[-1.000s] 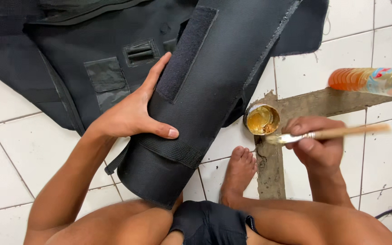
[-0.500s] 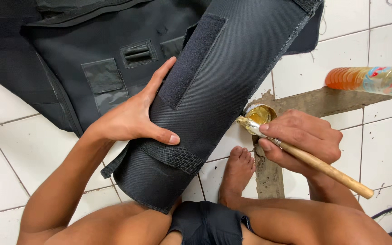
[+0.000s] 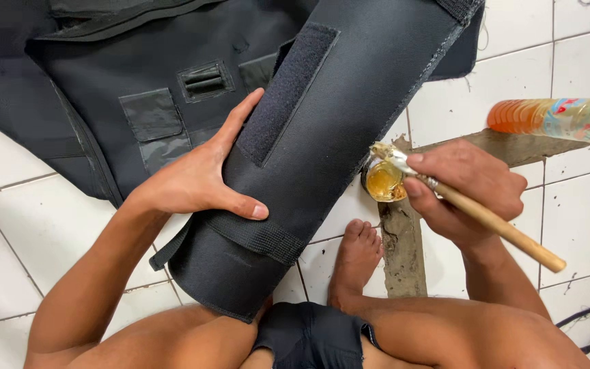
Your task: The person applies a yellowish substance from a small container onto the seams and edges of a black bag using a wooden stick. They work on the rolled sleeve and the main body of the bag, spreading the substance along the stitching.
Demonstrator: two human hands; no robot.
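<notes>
The brush point(image 3: 469, 208), pinched in the right hand point(image 3: 469, 188), has been swung so its bristles rest over the glue tin point(image 3: 384, 181). At nine o'clock, the black panel point(image 3: 322, 143) stays pressed under the left hand point(image 3: 196, 181), fingers spread.

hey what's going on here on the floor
A person sits on a white tiled floor. Their left hand presses flat on a black fabric panel with a hook-and-loop strip. Their right hand holds a wooden-handled brush, bristles at a small tin of amber glue. A bottle lies nearby.

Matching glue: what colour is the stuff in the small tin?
Amber-yellow, in the tin; head view.
</notes>
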